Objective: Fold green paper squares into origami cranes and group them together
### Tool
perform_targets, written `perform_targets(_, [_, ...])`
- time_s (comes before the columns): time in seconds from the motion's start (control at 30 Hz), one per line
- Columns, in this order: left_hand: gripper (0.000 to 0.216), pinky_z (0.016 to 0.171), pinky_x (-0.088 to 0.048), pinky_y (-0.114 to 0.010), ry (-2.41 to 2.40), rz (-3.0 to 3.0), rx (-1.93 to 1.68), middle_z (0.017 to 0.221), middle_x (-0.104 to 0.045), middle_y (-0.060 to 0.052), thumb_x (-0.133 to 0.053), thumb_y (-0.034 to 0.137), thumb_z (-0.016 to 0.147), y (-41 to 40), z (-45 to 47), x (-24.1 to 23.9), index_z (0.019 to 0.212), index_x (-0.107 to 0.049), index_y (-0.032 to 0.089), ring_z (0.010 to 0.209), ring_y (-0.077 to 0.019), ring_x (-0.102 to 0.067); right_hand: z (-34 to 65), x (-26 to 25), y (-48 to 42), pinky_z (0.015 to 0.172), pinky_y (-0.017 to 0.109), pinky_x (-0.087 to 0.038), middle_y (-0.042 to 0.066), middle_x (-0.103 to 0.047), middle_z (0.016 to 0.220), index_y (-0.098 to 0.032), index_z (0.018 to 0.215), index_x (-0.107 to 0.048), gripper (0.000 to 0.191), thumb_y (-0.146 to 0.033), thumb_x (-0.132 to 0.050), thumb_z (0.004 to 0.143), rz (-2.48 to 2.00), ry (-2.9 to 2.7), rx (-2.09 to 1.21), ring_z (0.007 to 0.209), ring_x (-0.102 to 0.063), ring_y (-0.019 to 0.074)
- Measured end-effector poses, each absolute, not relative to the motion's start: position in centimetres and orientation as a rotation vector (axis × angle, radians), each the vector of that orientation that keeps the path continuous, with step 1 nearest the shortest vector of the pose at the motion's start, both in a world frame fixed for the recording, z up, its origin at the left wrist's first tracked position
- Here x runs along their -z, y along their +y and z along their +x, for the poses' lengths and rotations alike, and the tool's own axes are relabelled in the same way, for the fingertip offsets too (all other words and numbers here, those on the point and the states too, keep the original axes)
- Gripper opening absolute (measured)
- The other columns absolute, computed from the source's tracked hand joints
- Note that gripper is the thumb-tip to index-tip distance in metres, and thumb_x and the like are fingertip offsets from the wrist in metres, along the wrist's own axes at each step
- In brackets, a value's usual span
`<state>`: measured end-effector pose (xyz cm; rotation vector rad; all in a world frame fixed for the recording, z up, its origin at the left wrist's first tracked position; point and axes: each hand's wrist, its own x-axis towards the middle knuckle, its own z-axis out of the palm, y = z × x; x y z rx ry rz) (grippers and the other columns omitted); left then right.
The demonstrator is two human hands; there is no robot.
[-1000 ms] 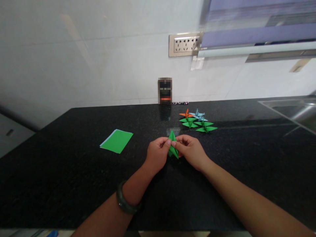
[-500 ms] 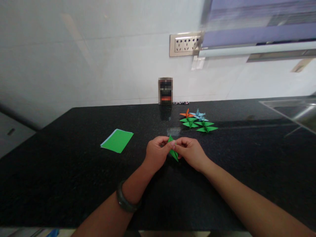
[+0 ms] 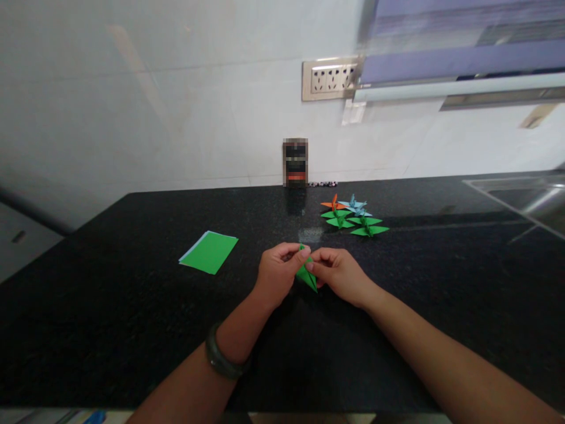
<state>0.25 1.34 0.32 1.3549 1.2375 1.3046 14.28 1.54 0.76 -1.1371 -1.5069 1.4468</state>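
A small folded green paper piece (image 3: 306, 275) is pinched between both hands just above the black countertop (image 3: 132, 330). My left hand (image 3: 276, 272), fingers curled, grips its upper left side. From the right, my right hand (image 3: 339, 274) pinches it with thumb and fingers closed. A dark bracelet sits on my left wrist. To the left lies a stack of green paper sheets (image 3: 208, 251), flat on the counter.
Several finished origami cranes (image 3: 353, 217), green, orange and light blue, sit behind my hands to the right. A small dark box (image 3: 295, 162) stands against the white wall under a socket strip (image 3: 329, 79). A steel sink (image 3: 525, 197) is at far right.
The green piece has been pressed lower and flatter between my fingers; its upright tip is now mostly hidden. Both hands shifted slightly down and closer to me.
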Motion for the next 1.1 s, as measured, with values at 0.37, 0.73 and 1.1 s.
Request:
perform_targets(0.37, [0.021, 0.056, -0.045, -0.024, 1.081, 1.276, -1.219, 0.066, -0.066, -0.004, -0.071, 0.032, 0.063, 1.8, -0.43, -1.02, 0.069, -0.07, 0.012, 0.06, -0.012, -0.056, 14.69, -0.79, 1.62, 0.045, 0.021, -0.042, -0.003, -0.052, 0.057, -0.015, 0.07, -0.059, 0.019, -0.033, -0.057, 0.074, -1.085, -1.623, -1.424, 0.048, -0.047, 0.0081])
perform_targets(0.73, [0.028, 0.051, -0.038, -0.022, 1.302, 1.334, -1.332, 0.053, -0.058, 0.0, -0.061, 0.038, 0.072, 1.36, 0.15, -0.79, 0.061, -0.067, 0.014, 0.052, -0.0102, -0.05, 14.32, -0.24, 1.21, 0.053, 0.022, -0.038, -0.001, -0.052, 0.059, -0.017, 0.058, -0.056, 0.018, -0.021, -0.056, 0.076, -1.104, -1.942, -0.706, 0.055, -0.048, 0.0099])
perform_targets(1.1, [0.026, 0.049, -0.032, -0.022, 1.208, 1.425, -1.177, 0.051, -0.05, 0.003, -0.065, 0.037, 0.068, 1.61, 0.0, -0.69, 0.057, -0.064, 0.013, 0.051, -0.0089, -0.043, 14.37, -0.55, 1.71, 0.039, 0.019, -0.039, -0.004, -0.052, 0.052, -0.015, 0.063, -0.056, 0.022, -0.036, -0.063, 0.067, -1.251, -1.492, -1.265, 0.042, -0.046, 0.0067])
